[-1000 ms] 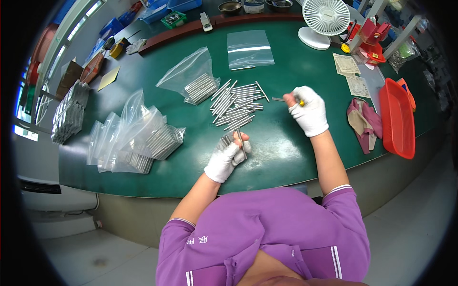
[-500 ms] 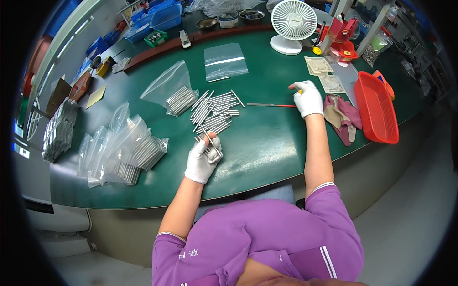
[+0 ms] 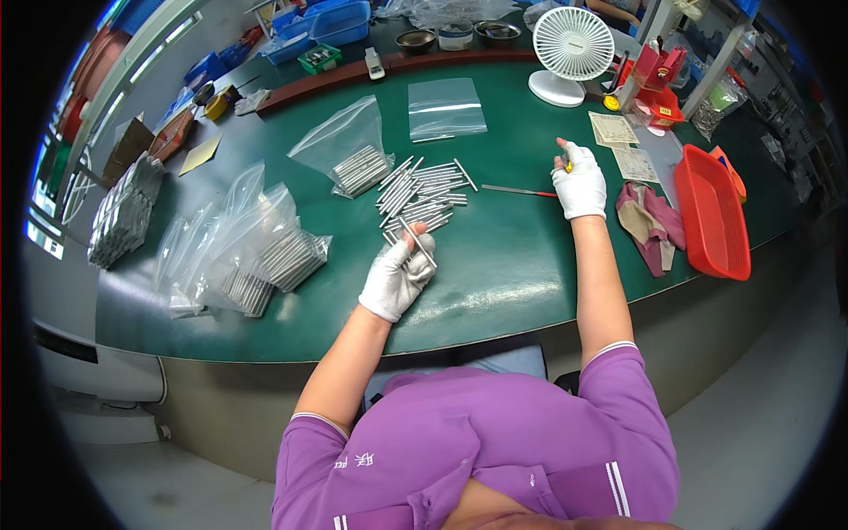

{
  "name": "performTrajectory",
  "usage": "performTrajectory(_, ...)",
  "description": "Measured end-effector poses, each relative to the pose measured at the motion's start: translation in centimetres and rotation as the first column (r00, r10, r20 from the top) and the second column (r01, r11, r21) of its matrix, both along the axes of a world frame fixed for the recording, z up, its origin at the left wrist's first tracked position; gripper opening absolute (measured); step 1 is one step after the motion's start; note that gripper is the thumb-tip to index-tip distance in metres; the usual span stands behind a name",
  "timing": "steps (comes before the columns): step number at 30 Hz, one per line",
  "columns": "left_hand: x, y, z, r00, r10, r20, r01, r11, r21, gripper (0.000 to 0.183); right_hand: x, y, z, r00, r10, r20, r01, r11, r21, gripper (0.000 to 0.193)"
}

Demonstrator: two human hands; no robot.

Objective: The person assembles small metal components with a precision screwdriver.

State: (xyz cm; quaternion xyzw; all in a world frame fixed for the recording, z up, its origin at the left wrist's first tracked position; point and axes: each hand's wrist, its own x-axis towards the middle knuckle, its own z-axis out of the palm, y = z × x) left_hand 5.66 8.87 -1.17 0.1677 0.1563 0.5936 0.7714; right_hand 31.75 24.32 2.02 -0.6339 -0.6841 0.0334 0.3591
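Observation:
My left hand (image 3: pixel 399 276), in a white glove with bare fingertips, is closed around metal rods; one thin rod (image 3: pixel 419 244) slants across the fingers. Just beyond it lies a loose pile of similar silver rods (image 3: pixel 424 189). My right hand (image 3: pixel 581 187), gloved the same way, is over the handle end of a slim file (image 3: pixel 517 190) with a red handle. Its thumb and forefinger are apart. A small yellow patch shows between them, and I cannot make out what it is. The hand hides the end of the handle.
Clear bags of rods (image 3: pixel 358 168) lie left of the pile, with more bags (image 3: pixel 287 256) nearer. A flat empty bag (image 3: pixel 446 108) is behind. At right are a cloth (image 3: pixel 649 221), red basket (image 3: pixel 711 216), paper slips (image 3: pixel 614 131) and white fan (image 3: pixel 572 49).
The whole view has shifted, so the table appears farther right. My right hand has moved slightly left over the file's handle, its forefinger now pointing more away from me. My left hand keeps its rods.

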Motion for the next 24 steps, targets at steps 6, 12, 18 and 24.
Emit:
performTrajectory(6, -0.3, 0.0, 0.6, 0.997, 0.059, -0.057, -0.059, 0.998, 0.000, 0.030, -1.9, -1.2, 0.5, 0.988, 0.148, -0.052, -0.142, 0.984, 0.105, 0.021)
performTrajectory(12, -0.7, 0.3, 0.4, 0.985, 0.133, 0.110, -0.121, 0.986, -0.114, 0.029, -3.7, -2.8, 0.1, 0.929, 0.370, 0.000, -0.368, 0.925, 0.095, 0.018)
performTrajectory(18, -3.2, 1.9, 3.3, 0.971, 0.213, -0.111, -0.217, 0.976, -0.027, 0.023, -7.8, -6.2, 0.2, 0.693, 0.715, 0.088, -0.714, 0.698, -0.046, 0.008)
performTrajectory(24, -3.8, 4.1, 3.5, 0.946, 0.323, -0.037, -0.325, 0.942, -0.079, 0.023, -10.6, -6.1, 0.3, 0.584, 0.790, 0.188, -0.756, 0.614, -0.226, 0.013)
